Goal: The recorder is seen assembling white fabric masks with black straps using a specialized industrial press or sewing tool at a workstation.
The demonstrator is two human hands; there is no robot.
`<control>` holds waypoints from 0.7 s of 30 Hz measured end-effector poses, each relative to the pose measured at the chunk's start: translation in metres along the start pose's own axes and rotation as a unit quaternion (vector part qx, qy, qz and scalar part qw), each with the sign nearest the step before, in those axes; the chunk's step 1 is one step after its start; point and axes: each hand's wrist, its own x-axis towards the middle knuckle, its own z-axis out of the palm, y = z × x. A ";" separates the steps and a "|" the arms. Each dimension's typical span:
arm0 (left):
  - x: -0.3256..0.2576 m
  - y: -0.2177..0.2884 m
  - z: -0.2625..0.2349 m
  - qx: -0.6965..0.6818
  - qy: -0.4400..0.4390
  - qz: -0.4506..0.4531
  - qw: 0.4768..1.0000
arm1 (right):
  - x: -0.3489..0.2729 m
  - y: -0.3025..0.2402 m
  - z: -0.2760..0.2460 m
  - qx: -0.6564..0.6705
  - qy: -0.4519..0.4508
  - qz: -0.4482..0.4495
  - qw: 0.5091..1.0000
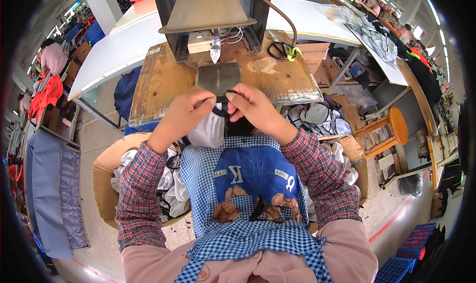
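Both of my hands are raised in front of a press-like machine [208,10] mounted on a worn wooden tabletop [168,84]. Fingertips of my left hand [186,114] pinch the dark edge of a white cloth piece with black trim [206,132], which hangs down below them. On the other side, my right hand [255,109] has thumb and fingers closed on the black trim of the same piece. Just beyond my fingers lies a flat grey metal plate [218,78]. A pointed metal part [215,49] of the machine is above it. The hands partly hide the trim.
Cardboard boxes of white and black cloth stand at my left [106,179] and right [354,156]. Scissors with black handles [281,49] lie at the tabletop's right. A wooden stool [396,125] is farther right. White tables [111,52] flank the machine; other people work in the background.
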 end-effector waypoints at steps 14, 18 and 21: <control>0.047 -0.036 -0.016 -0.250 0.030 -0.166 0.953 | 0.060 0.004 -0.006 0.192 0.047 0.036 0.980; 0.050 -0.036 -0.016 -0.268 0.054 -0.181 0.945 | 0.067 0.002 -0.007 0.197 0.051 0.037 0.978; 0.051 -0.040 -0.016 -0.294 0.068 -0.190 0.934 | 0.071 0.003 -0.008 0.212 0.045 0.036 0.976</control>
